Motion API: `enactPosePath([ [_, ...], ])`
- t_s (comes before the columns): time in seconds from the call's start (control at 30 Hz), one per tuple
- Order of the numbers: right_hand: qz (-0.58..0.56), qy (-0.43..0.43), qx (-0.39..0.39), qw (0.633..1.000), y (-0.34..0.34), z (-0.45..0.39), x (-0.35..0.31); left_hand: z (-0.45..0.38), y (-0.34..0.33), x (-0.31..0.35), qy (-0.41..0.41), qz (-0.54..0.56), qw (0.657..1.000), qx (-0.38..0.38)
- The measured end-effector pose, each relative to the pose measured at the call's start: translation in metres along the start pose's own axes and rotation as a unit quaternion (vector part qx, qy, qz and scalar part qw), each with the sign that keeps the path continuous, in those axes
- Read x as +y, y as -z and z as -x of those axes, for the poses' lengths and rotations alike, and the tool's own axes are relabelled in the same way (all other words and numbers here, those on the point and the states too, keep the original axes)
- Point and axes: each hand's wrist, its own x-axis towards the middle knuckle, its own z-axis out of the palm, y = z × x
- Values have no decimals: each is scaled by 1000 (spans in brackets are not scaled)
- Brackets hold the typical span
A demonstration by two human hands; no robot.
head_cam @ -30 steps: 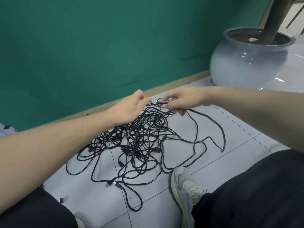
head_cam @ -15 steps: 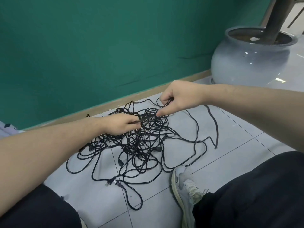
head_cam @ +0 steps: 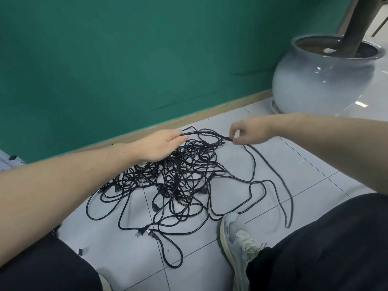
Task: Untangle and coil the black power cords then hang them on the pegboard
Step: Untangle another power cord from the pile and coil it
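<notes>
1. The tangled heap of thin black power cords (head_cam: 178, 181) lies on the pale grey tiled floor (head_cam: 304, 164), near the foot of the green wall (head_cam: 126, 59) with its wooden skirting strip (head_cam: 210, 113).
2. The left hand (head_cam: 161, 145) reaches forward over the far edge of the heap, back of the hand up, forearm extended. Its grip is closed on one cord strand at the fingertips.
3. The right hand (head_cam: 247, 133) is held to the right of the heap, raised off the floor, wrist bent inward. Its grip is a thumb-and-finger pinch on the same strand.
4. The strand spans taut between the two hands, above the heap.
5. From the right hand a loose length of cord trails down across the floor toward the right knee.
6. Two plugs (head_cam: 144, 232) lie at the heap's near edge.
7. A grey-white sports shoe (head_cam: 237, 236) rests on the floor just beside the near loops.
8. A round glazed pale pot (head_cam: 323, 80) stands well apart, at far right.
</notes>
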Motion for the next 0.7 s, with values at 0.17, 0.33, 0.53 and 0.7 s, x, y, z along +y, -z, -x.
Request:
enactPosePath([
  [0.17, -131, 128, 43, 982, 7, 4, -40, -12, -5, 45, -22, -62, 996, 55],
  [0.33, -148, 199, 90, 965, 19, 12, -70, -6, -2, 39, -98, 23, 992, 81],
  [0.53, -160, 243, 60, 955, 17, 25, -70, 6, -15, 0, -97, 6, 992, -78],
  [0.7, -229, 260, 55, 937, 25, 30, -63, 2, -29, -39, 1, -88, 986, -143],
])
